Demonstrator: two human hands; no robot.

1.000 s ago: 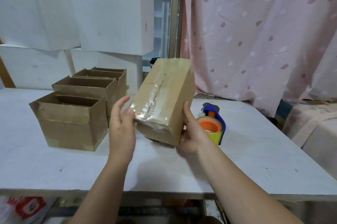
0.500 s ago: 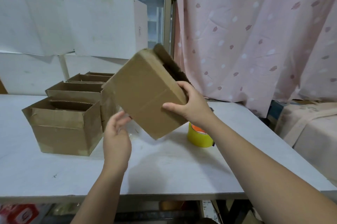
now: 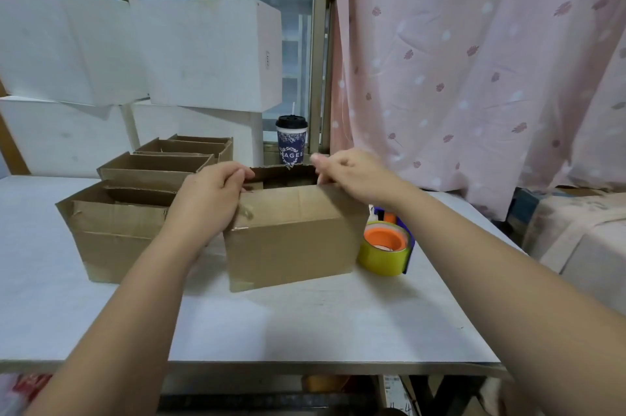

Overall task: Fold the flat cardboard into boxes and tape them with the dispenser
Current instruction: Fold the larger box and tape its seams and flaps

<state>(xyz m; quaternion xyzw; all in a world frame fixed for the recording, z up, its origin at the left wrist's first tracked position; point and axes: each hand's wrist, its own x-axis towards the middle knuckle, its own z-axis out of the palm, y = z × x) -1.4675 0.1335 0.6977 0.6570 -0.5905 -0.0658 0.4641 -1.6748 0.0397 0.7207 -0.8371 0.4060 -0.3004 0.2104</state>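
Brown cardboard box (image 3: 291, 236), rectangular, stands upright on the white counter (image 3: 305, 324), top open, long side facing the camera, some creasing at its upper left corner. Left hand (image 3: 210, 198) and right hand (image 3: 352, 175) grip its top rim at either end. Tape dispenser (image 3: 386, 246), blue frame with a yellow-green roll and orange core, sits just beside the box's right end. Row of open-topped brown boxes (image 3: 115, 229) sits to the left, running back along the counter.
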